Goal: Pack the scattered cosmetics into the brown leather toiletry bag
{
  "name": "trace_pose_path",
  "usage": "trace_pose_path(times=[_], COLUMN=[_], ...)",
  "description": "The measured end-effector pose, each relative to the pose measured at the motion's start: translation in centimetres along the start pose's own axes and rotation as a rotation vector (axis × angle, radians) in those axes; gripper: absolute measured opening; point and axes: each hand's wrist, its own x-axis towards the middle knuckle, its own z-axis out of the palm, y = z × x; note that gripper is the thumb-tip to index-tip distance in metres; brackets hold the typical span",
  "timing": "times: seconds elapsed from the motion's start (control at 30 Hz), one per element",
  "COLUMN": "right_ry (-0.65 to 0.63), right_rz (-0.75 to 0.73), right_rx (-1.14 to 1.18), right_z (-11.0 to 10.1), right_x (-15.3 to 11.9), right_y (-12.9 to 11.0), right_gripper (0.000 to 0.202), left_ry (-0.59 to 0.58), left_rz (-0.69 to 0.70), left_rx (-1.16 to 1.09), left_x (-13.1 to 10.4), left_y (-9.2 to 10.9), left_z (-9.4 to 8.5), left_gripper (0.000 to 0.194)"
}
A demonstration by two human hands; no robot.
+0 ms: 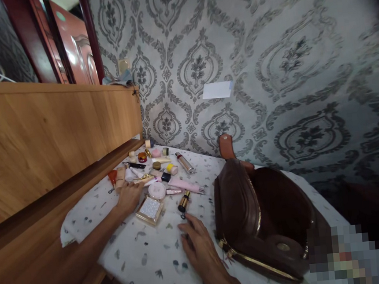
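Note:
My left hand (130, 196) reaches into a cluster of cosmetics, its fingers stretched over a beige tube (120, 178) and small items beside it; I see nothing gripped in it. A glittery square compact (150, 209) and a round pale pink compact (157, 191) lie to its right. My right hand (201, 243) rests over the cloth with fingers loosely apart and nothing in it. Just beyond its fingertips is a black-and-gold lipstick (184, 201). A pink tube (186, 186) lies behind the lipstick. To the right stands a brown leather bag (236, 204), unzipped and gaping.
A white patterned cloth (160, 264) covers the surface. More cosmetics lie farther back, among them a red-lidded jar (142, 157) and a silver tube (185, 162). A wooden panel (59, 131) borders the left, and a papered wall (182, 63) the back. The lower right corner is pixelated.

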Motion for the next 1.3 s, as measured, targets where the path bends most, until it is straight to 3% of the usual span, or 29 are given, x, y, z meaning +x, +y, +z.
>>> trace_pose_path(times=[0.53,0.9,1.1,1.3], right_ry=[0.002,-0.031,-0.041,-0.062], right_rz=[-0.023,0.001,-0.019,0.0], right_rx=[-0.003,0.009,0.016,0.018], right_z=[-0.1,-0.6,-0.6,-1.0], right_x=[0.0,0.2,0.3,0.3], right_y=[-0.1,-0.5,-0.5,-0.8], right_gripper=[0.029,0.029,0.027,0.028], left_ry=[-0.043,-0.059,-0.06,-0.103], left_rz=[-0.015,-0.144,0.027,0.01], left_rx=[0.12,0.194,-0.034,-0.119], left_x=[-2.1,-4.9,-2.2,2.0], left_y=[-0.5,-0.7,2.5,5.3], left_z=[-2.5,-3.9,-4.3,-2.8], left_gripper=[0.035,0.032,0.029,0.036])
